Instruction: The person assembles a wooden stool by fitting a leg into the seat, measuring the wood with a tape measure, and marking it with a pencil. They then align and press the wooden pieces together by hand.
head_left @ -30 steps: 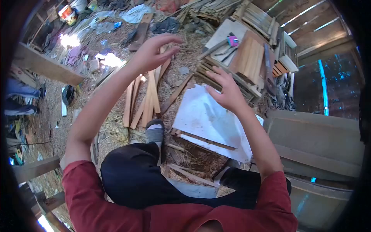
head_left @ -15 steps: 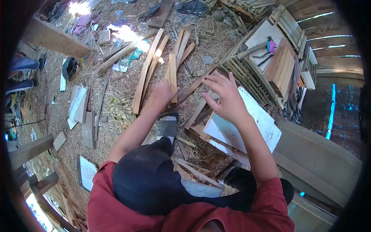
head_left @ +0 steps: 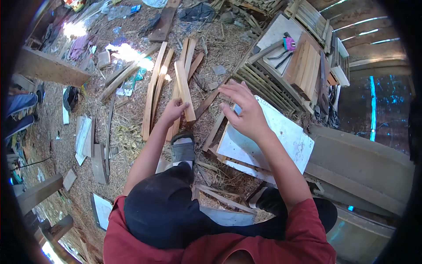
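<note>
My left hand (head_left: 175, 110) is closed on the lower part of a short pale wooden slat (head_left: 183, 86). The slat points away from me, slightly tilted, above other strips lying on the ground. More long wooden strips (head_left: 154, 88) lie just left of it. My right hand (head_left: 244, 111) hangs in the air with its fingers apart and nothing in them. Beneath that hand is a white board (head_left: 281, 132) on a low wooden frame. My sandalled foot (head_left: 183, 152) rests just below the held slat.
A stack of slats and frames (head_left: 272, 83) stands at the right, with a pink-and-black item (head_left: 289, 43) on top. Planks (head_left: 100, 158) and scraps litter the straw-covered ground at left. A thick wooden beam (head_left: 52, 66) juts in at upper left, near another person's legs (head_left: 22, 110).
My left hand has lifted the slat, which now slants the other way, its far end further left. My right hand stays open over the board. The whole view has shifted slightly.
</note>
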